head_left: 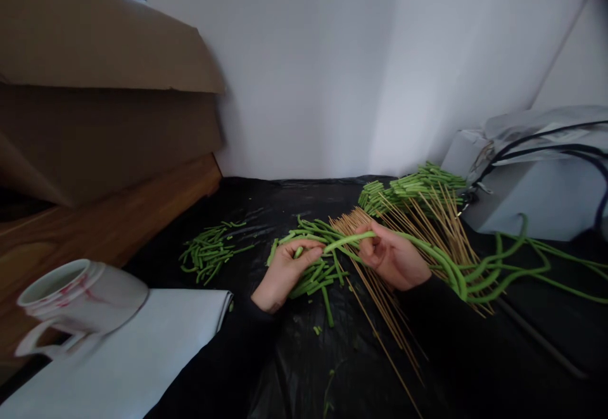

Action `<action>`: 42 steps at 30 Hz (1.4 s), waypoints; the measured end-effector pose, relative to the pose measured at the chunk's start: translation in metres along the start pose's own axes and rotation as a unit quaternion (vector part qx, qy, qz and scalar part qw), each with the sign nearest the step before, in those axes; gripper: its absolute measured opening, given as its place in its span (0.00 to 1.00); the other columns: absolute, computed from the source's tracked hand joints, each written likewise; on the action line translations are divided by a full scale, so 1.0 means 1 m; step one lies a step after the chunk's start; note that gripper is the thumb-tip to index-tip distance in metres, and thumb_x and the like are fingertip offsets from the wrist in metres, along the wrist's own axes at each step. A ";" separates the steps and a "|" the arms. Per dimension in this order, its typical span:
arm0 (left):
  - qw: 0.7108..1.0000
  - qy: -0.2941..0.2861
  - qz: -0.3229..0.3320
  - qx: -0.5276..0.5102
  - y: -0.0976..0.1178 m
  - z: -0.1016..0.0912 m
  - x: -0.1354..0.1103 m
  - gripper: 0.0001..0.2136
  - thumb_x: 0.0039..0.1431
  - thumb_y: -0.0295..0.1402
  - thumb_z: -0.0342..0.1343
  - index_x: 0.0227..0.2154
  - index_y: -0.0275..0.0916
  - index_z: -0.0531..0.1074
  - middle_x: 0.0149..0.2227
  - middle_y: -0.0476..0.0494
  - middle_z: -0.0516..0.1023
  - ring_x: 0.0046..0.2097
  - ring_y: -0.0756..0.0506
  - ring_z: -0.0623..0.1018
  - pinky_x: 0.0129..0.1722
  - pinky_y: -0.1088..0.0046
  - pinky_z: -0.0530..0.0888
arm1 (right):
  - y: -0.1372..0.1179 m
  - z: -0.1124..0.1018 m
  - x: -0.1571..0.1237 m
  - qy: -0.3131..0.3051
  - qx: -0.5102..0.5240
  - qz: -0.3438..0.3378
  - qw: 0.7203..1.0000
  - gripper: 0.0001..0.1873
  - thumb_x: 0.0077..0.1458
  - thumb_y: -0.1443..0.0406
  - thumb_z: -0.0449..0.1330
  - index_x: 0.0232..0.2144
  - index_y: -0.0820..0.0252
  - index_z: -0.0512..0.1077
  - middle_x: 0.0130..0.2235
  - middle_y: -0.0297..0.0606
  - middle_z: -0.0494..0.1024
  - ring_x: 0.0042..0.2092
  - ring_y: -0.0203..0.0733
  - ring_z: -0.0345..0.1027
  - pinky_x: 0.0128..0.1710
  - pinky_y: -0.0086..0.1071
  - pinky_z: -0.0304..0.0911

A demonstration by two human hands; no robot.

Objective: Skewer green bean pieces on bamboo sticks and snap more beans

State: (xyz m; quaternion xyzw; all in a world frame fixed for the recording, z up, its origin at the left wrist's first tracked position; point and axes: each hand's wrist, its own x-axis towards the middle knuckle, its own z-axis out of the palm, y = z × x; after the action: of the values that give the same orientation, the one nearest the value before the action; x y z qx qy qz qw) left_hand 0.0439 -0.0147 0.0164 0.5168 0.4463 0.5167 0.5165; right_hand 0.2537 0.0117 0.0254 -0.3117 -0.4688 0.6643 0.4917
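Holding one long green bean (pixel 344 240) with both hands, we sat at a table with a black sheet (pixel 294 356) over it. Our left hand (pixel 285 268) was curled shut around one end of the bean, with the thumb on top. Our right hand (pixel 393 257) was closed on the bean too, a bit farther along, pinching it with the fingers. The bean ran in the air between the two hands, just above the sheet. Past our right hand it bent down and went off to the right, where it lay among more long beans (pixel 503 267) that were all in a loose tangle.

Under our left hand was a heap of short bean pieces (pixel 316 273). A smaller heap (pixel 209 254) lay by itself to the left, well apart from our hands. At the back, near the wall (pixel 332 58), more cut beans (pixel 408 188) were piled side by side.

A bunch of thin wooden sticks (pixel 387 318) lay spread out like a fan under our right hand, some of them touching the cut beans at the back.

On the left we saw a white cup (pixel 85 299) with red marks, looking tipped, just beside a white paper (pixel 142 356). Behind it were a wooden board (pixel 118 223) and a big brown box (pixel 95 45). On the right stood a grey box (pixel 522 197) with black cables (pixel 546 147) across it.
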 end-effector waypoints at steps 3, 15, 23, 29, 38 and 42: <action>0.999 -0.014 0.016 0.045 0.000 0.001 0.000 0.12 0.47 0.39 0.66 0.27 0.34 0.77 0.27 0.46 0.75 0.28 0.50 0.69 0.30 0.75 0.65 | 0.002 0.000 0.001 -0.007 0.023 -0.001 1.000 0.13 0.54 0.54 0.58 0.34 0.56 0.73 0.20 0.28 0.62 0.21 0.32 0.53 0.20 0.29 0.51; 0.967 -0.226 0.051 0.103 0.015 0.011 -0.015 0.12 0.56 0.40 0.59 0.26 0.35 0.72 0.26 0.49 0.69 0.29 0.50 0.66 0.32 0.75 0.63 | 0.013 0.008 -0.003 -0.088 0.006 0.097 0.991 0.18 0.52 0.52 0.62 0.26 0.62 0.72 0.19 0.30 0.70 0.19 0.28 0.62 0.19 0.22 0.56; 0.999 -0.035 0.027 -0.025 0.001 -0.001 0.000 0.14 0.55 0.43 0.60 0.27 0.36 0.67 0.20 0.57 0.54 0.22 0.55 0.51 0.21 0.79 0.50 | 0.012 0.007 -0.008 -0.246 -0.107 0.169 0.948 0.19 0.50 0.52 0.63 0.25 0.64 0.71 0.18 0.30 0.71 0.16 0.29 0.62 0.15 0.22 0.55; 0.996 -0.067 0.009 -0.058 0.006 -0.012 0.001 0.15 0.53 0.43 0.62 0.24 0.36 0.68 0.18 0.58 0.52 0.20 0.55 0.48 0.20 0.77 0.47 | 0.002 -0.006 -0.002 -0.138 -0.094 0.124 0.978 0.16 0.49 0.54 0.64 0.24 0.62 0.70 0.20 0.29 0.71 0.17 0.28 0.62 0.16 0.22 0.54; 0.984 -0.167 -0.034 0.053 0.000 -0.004 -0.006 0.17 0.56 0.46 0.58 0.28 0.34 0.78 0.16 0.55 0.55 0.20 0.54 0.51 0.21 0.74 0.47 | 0.006 -0.002 -0.004 -0.124 -0.069 0.069 0.988 0.13 0.47 0.58 0.68 0.26 0.61 0.70 0.23 0.29 0.71 0.22 0.28 0.62 0.20 0.24 0.55; 0.979 -0.190 -0.053 0.046 -0.001 -0.002 -0.006 0.18 0.55 0.46 0.58 0.33 0.34 0.79 0.21 0.52 0.61 0.21 0.55 0.54 0.21 0.75 0.48 | 0.013 0.005 -0.005 -0.128 -0.101 0.047 0.985 0.12 0.47 0.59 0.67 0.26 0.61 0.71 0.23 0.29 0.71 0.22 0.28 0.60 0.22 0.25 0.55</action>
State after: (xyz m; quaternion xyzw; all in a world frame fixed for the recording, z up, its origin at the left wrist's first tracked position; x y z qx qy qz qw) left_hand 0.0420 -0.0206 0.0150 0.6043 0.3899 0.3604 0.5941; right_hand 0.2460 0.0042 0.0153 -0.2938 -0.5771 0.6707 0.3615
